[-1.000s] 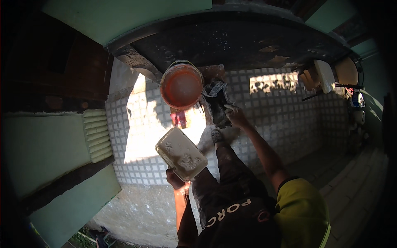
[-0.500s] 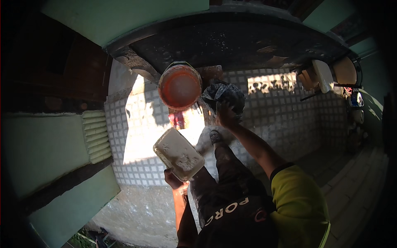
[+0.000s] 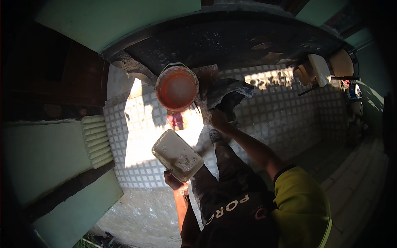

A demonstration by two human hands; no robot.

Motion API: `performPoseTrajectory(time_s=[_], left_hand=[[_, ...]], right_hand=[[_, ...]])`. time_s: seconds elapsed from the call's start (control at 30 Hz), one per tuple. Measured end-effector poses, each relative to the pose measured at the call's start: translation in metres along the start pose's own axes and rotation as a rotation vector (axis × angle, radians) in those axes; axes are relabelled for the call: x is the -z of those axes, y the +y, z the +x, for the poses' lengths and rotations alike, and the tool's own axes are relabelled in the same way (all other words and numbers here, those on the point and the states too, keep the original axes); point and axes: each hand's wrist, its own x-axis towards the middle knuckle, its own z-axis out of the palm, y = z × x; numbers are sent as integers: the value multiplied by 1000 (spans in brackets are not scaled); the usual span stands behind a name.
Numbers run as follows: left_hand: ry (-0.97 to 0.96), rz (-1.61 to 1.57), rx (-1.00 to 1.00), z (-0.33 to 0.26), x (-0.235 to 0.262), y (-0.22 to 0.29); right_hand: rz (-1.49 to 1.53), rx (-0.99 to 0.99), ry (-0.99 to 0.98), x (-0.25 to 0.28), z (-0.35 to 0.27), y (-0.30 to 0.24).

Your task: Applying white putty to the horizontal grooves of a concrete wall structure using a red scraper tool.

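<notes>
My left hand (image 3: 177,182) grips the near end of a pale rectangular tub (image 3: 166,163), its thumb over the rim. Lumpy whitish material (image 3: 175,151) lies inside the tub. My right hand (image 3: 221,120) is closed on the near edge of a dark plastic bag (image 3: 219,91), which stands on the floor with its mouth spread. Shadow hides the bag's contents and part of my right fingers. Left of the bag is an orange bucket (image 3: 159,94), smeared with white and holding something pale at the bottom.
A red and white item (image 3: 176,121) lies just nearer than the bucket. Beyond it runs a long dark slab (image 3: 215,41). Chairs (image 3: 319,70) stand at the far right. Patterned tiles (image 3: 273,107) cover the floor, with a bright sunlit patch (image 3: 138,140) on the left.
My right hand has shifted slightly nearer and left, from on top of the bag to its near edge. The bag has spread open toward the right. The tub has barely moved.
</notes>
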Motion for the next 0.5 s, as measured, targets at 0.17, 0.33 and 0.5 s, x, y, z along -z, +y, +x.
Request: performPoseTrajectory(time_s=[0.17,0.33,0.5], left_hand=[[30,41,-9,-3,1,3],[-22,44,22,3,7,-3],[35,53,23,-2,-5,-5]], right_hand=[[56,28,-207,21,7,-33],[61,165,-114,-44,22,69],[139,-237,-14,-9,31,66]])
